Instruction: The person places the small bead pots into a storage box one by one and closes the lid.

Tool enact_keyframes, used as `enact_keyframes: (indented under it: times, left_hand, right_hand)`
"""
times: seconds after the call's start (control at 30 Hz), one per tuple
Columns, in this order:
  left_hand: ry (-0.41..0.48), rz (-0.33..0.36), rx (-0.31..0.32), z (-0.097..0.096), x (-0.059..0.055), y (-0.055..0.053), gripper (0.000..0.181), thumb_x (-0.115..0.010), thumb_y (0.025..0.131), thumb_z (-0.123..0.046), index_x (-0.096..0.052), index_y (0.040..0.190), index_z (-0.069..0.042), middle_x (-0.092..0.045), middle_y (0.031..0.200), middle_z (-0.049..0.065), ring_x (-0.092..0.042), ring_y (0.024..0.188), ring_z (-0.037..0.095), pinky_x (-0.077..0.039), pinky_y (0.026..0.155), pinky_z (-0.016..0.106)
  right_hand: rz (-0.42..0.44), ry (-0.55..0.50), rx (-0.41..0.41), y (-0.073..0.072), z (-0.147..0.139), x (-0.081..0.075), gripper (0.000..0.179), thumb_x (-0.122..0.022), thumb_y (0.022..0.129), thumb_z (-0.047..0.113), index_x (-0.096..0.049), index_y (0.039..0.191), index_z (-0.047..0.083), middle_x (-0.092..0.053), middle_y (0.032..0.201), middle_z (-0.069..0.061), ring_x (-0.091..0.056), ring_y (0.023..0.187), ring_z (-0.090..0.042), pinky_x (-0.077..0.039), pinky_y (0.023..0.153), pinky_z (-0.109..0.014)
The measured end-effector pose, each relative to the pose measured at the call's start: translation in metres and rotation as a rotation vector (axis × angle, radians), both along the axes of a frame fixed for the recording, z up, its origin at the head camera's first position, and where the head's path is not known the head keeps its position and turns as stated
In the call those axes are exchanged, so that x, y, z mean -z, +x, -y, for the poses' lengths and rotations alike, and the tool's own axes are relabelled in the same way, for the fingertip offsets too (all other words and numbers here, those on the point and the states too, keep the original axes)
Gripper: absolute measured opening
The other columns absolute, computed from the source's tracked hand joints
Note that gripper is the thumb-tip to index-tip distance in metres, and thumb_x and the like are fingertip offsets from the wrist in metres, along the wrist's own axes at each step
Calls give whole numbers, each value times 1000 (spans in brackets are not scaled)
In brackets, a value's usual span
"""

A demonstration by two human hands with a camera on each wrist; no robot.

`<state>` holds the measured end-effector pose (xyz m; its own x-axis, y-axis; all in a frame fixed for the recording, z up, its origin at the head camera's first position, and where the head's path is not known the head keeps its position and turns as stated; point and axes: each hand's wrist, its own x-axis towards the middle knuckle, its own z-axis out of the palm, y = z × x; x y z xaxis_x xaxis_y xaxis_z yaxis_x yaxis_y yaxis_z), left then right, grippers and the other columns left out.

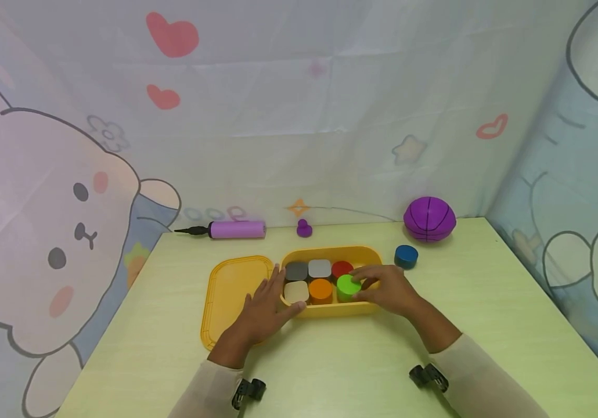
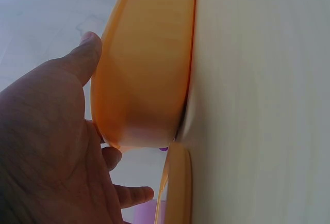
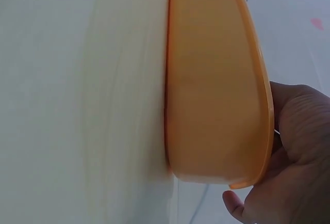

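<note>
I view a pale yellow-green counter (image 1: 487,325), backed by a printed cloth (image 1: 278,139). Near its far edge lie a pump (image 1: 237,230), at left, and a purple ball (image 1: 429,219), at right. The yellow tub (image 1: 330,312) stands between the hands. Left hand (image 1: 264,310): fingers extended and spread, touching the tub's left end, beside the lid (image 1: 226,284). Right hand (image 1: 389,287): thumb and fingers pinch the green pot (image 1: 348,288), upright within the tub, right of the orange pot (image 1: 321,291); whether it touches the bottom I cannot tell.
</note>
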<state>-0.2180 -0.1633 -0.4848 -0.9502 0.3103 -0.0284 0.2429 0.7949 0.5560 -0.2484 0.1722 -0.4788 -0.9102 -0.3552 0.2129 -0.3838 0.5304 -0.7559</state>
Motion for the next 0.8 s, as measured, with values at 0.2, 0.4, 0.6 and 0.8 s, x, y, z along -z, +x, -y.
enact_keyframes:
  times: [0.2,0.4,0.6,0.8]
  left_hand:
    - [9,-2,0,0,-2,1,102,-53,103,-76,-7,178,-23,0,187,-1,-15,171,46,-6,125,88]
    - [18,3,1,-1,-2,2,102,-53,103,-76,-7,178,-23,0,187,0,-14,171,46,-5,125,88]
    - [19,8,5,0,-3,2,102,-53,104,-75,-8,178,-22,1,187,-1,-14,171,46,-5,125,87]
    - [14,8,5,-1,-3,2,102,-53,104,-75,-8,178,-22,1,187,-1,-13,171,46,-4,125,87]
  right_hand:
    - [12,39,30,-3,3,2,33,-92,87,11,-84,119,9,-81,129,-12,-83,95,-21,-57,105,-61]
    - [114,38,72,-4,6,1,35,-91,88,7,-83,122,8,-79,129,-18,-84,97,-27,-68,76,-35]
    - [167,11,82,-3,7,0,36,-86,91,6,-81,126,5,-76,134,-20,-84,105,-32,-69,82,-39]
    - [145,-15,61,-2,5,-1,34,-83,94,8,-80,127,3,-77,131,-20,-81,113,-36,-69,85,-39]
